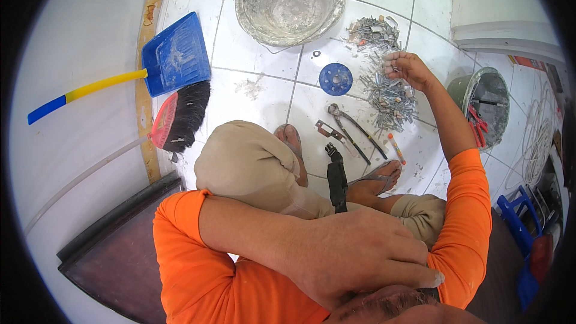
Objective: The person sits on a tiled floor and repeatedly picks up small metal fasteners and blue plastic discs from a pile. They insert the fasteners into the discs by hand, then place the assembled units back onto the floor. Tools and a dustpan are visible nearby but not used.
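1. Landmark: blue disc (335,79), flat on the tiled floor (255,123); pale marks show on its face.
2. Containers: beyond the disc and a little to its left stands the wide grey basin (242,12). You see a crusted, patchy coating on its inner wall and bottom; no loose piece can be made out.
3. Well to the right of the disc is the dark bucket (458,91). A red-handled tool (478,125) shows at its near side; the rest of its contents is too dim to identify.
4. Fastener pile (393,99): loose grey metal pieces with pale fragments, spread in a long band just right of the disc.
5. Your right hand (409,69) is right of the disc, above the band's middle. Its fingers are curled, partly closed; you cannot tell whether they grip a piece. Fasteners lie just beneath and beside them.
6. Your left hand (360,258) is well nearer your body than the disc, away from the pile. Its fingers lie close together; their undersides are hidden, so any hold cannot be told.
7. Pincers (334,110) lie on the near side of the disc.
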Demonstrator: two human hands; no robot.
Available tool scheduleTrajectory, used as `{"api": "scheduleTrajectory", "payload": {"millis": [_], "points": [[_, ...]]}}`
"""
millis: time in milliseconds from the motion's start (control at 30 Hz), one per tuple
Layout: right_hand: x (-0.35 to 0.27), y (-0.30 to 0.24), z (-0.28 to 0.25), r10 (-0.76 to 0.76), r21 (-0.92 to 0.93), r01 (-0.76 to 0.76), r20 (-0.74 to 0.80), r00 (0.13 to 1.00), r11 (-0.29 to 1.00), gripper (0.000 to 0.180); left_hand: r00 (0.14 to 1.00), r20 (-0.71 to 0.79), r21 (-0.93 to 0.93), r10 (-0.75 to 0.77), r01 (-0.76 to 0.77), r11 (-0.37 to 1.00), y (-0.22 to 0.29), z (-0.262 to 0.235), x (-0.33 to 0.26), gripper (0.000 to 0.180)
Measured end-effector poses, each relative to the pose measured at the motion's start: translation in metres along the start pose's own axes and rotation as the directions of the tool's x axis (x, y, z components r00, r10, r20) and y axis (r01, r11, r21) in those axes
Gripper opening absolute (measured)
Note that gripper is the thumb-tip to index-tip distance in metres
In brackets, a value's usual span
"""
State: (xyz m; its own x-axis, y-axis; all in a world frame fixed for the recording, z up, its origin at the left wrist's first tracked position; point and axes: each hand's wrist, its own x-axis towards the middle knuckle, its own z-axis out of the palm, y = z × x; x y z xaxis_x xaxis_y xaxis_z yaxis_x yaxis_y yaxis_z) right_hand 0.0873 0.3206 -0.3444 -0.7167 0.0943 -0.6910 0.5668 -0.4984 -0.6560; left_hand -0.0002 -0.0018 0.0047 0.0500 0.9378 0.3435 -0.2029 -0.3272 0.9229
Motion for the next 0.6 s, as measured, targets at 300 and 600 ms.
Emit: {"api": "scheduleTrajectory", "payload": {"millis": [300, 600], "points": [[0.005, -0.003, 0.008, 0.013, 0.125, -0.02, 0.052, 0.999, 0.992, 0.03, 1.0, -0.012, 0.002, -0.006, 0.006, 1.0, 0.003, -0.002, -0.002, 0.063], [0.007, -0.005, 0.015, -0.006, 0.176, -0.022, 0.158, 0.987, 0.984, 0.04, 1.0, -0.023, -0.011, 0.013, -0.013, 1.0, 0.001, -0.002, -0.002, 0.062]]}}
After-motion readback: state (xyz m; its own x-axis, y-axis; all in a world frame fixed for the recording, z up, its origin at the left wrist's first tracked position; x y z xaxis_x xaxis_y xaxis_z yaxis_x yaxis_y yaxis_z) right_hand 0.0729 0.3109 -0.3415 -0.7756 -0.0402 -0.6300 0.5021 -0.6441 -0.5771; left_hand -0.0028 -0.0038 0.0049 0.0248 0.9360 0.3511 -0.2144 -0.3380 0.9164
